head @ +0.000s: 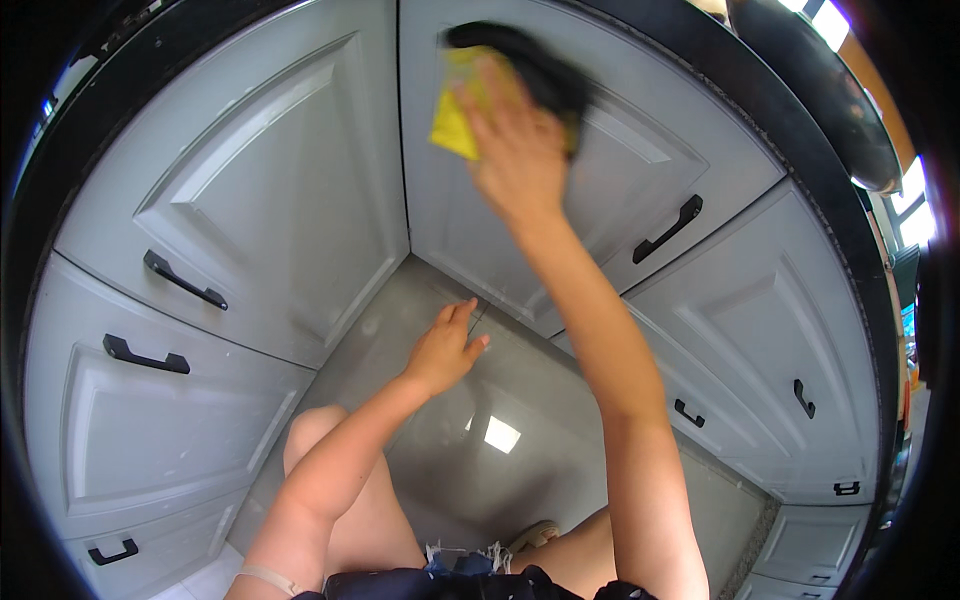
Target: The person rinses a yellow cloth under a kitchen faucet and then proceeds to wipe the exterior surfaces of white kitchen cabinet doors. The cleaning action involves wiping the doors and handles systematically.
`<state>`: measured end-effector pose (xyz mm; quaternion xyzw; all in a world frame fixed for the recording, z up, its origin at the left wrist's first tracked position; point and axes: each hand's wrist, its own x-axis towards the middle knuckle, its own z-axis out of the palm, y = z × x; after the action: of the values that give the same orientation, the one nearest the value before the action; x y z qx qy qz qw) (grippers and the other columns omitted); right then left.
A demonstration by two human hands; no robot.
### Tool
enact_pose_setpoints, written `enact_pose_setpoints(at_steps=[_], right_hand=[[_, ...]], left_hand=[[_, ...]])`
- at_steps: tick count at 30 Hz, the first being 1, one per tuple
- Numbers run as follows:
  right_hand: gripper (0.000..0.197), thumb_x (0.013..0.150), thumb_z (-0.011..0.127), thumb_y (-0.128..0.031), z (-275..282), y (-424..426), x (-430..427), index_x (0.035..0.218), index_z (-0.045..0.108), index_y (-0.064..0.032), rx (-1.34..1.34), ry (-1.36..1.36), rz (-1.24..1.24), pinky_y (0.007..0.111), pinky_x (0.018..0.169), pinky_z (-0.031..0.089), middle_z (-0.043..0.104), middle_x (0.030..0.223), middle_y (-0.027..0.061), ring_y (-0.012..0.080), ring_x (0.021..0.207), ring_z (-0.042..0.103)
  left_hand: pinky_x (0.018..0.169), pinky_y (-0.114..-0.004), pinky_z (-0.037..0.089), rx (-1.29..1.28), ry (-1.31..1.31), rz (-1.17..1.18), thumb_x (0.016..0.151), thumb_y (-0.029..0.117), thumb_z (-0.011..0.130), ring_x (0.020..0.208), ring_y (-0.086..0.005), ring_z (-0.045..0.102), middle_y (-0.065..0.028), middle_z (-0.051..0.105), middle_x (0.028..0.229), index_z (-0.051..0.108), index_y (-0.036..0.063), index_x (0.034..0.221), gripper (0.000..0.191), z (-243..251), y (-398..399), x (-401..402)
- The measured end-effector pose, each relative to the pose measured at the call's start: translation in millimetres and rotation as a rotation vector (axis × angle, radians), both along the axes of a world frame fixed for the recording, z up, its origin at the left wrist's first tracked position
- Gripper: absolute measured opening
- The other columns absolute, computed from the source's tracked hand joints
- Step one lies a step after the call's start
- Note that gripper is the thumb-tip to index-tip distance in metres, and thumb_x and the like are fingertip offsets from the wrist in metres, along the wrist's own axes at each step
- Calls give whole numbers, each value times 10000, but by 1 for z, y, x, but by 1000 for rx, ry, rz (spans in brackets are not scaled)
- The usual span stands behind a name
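Observation:
My right hand (pixel 517 142) presses a yellow cloth (pixel 454 112) flat against the upper part of a light grey cabinet door (pixel 480 217). Beside and behind the cloth is a blurred black thing (pixel 540 67), perhaps another cloth; whether I hold it too cannot be told. My left hand (pixel 446 349) is in the air over the floor, fingers apart, holding nothing. A black handle (pixel 667 229) is fixed on the same door, right of my right forearm. Another grey cabinet door (pixel 277 187) meets this one at the corner on the left.
Grey cabinet fronts with black handles stand on both sides. A dark countertop edge (pixel 825 217) curves above them, with a dark metal pan (pixel 817 90) at the upper right. The glossy tiled floor (pixel 525 397) lies below; my bent legs are near the left cabinets.

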<state>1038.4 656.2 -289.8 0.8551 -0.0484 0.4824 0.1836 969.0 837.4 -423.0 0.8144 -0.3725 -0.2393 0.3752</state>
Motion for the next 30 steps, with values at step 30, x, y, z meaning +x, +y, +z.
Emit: enact_pose_setpoints(at_steps=[30], right_hand=[[524,728,589,-153,63,5,-6,1251,568,-181,-105,-22,-28,298,984,342,412,1423,-8,152,1255,422]], left_hand=[[973,-404,424,116,53,13,922,323,518,1218,-328,463,-176,365,1398,265,23,1421,635,8,40,37]])
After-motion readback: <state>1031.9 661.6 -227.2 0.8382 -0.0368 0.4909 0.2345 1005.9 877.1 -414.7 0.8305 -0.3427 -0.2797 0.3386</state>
